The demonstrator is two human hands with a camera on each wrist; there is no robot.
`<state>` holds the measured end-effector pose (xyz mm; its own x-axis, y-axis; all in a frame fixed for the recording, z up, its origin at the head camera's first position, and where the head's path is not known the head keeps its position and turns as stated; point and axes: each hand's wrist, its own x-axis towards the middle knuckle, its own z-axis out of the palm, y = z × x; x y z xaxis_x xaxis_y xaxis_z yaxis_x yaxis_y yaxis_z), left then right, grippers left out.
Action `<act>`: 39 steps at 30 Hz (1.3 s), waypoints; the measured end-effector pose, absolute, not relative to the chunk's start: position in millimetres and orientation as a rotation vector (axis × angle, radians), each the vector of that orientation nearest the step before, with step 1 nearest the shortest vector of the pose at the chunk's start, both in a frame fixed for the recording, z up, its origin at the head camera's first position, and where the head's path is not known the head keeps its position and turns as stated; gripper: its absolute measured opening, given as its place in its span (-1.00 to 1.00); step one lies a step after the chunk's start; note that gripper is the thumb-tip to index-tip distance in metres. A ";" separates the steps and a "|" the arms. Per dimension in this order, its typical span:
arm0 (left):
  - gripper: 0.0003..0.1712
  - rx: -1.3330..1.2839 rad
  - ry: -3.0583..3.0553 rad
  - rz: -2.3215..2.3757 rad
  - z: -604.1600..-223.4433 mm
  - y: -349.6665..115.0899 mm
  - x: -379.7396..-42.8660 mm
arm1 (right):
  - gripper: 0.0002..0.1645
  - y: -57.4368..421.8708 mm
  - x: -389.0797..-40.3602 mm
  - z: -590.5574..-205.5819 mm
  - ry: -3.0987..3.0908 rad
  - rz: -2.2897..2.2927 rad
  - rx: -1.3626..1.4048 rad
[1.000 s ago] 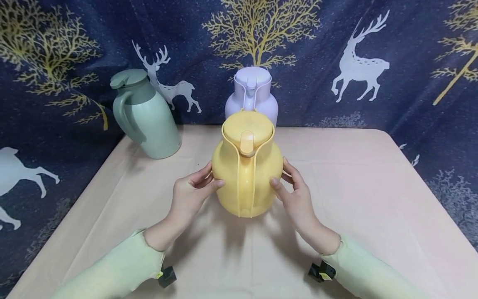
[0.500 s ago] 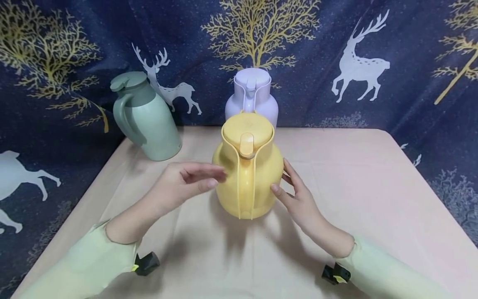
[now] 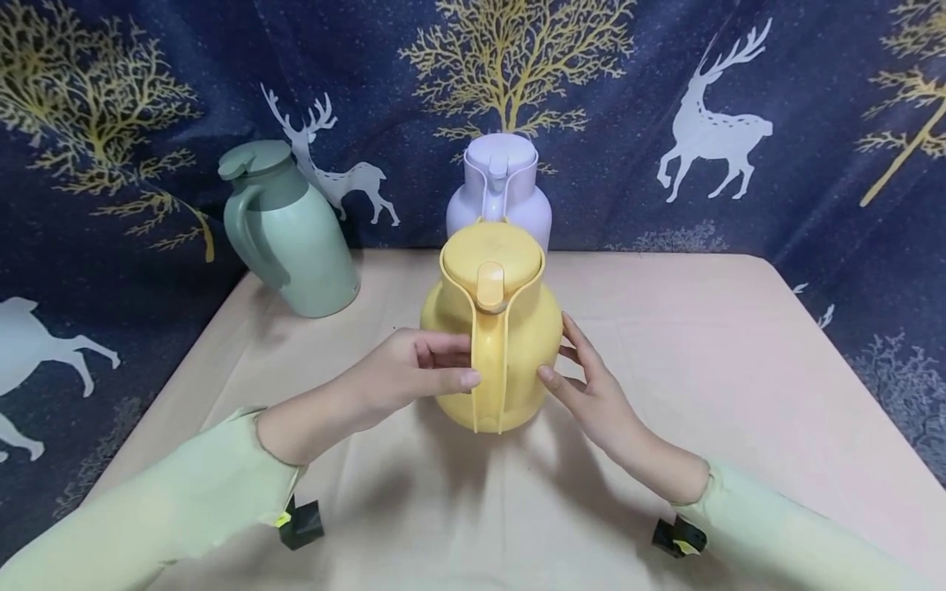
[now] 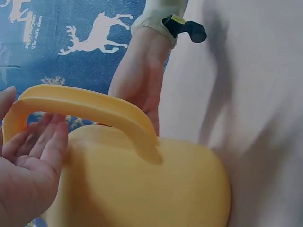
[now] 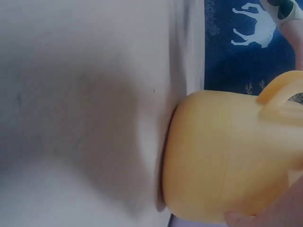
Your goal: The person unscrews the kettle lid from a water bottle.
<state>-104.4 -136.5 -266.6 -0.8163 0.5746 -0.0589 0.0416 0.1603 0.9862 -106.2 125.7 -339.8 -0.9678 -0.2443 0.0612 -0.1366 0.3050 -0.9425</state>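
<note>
A yellow thermos jug (image 3: 528, 345) stands on the table, its handle (image 4: 80, 101) facing me. My left hand (image 3: 399, 369) reaches in from the left at the handle: the thumb lies on the handle's outer side and the fingers pass behind it, as the left wrist view also shows. My right hand (image 3: 599, 402) rests on the right flank of the jug, thumb in front and fingers further back along the curve. Only a small part of that hand appears in the right wrist view. Directly behind stands a lavender thermos jug (image 3: 528, 197), its lower part hidden by the yellow one.
A green thermos jug (image 3: 314, 254) stands at the back left of the table. The table (image 3: 680, 345) has a pale cloth, and a dark blue curtain (image 3: 591, 189) with deer and trees hangs behind it. Both wrists carry small black cameras (image 3: 301, 523).
My left hand has left the yellow jug's left side and moved right to its handle. The right hand stays at the jug's side while its forearm shifts slightly right. The jugs keep their places.
</note>
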 end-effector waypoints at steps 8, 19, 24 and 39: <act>-0.10 0.659 1.863 1.714 -272.5 -128.9 -108.8 | -0.07 127.4 -105.8 -337.8 2.468 -1.731 -0.369; -0.14 0.643 1.827 1.687 -268.5 -129.1 -108.3 | -0.11 141.5 -108.8 -322.2 2.507 -1.574 -0.400; -0.31 0.646 1.833 1.659 -266.8 -130.2 -108.7 | -0.14 145.9 -112.8 -318.4 2.584 -1.500 -0.497; -0.40 0.673 1.841 1.603 -263.1 -129.8 -110.4 | 0.28 143.7 -131.8 -269.7 2.668 -1.440 -0.752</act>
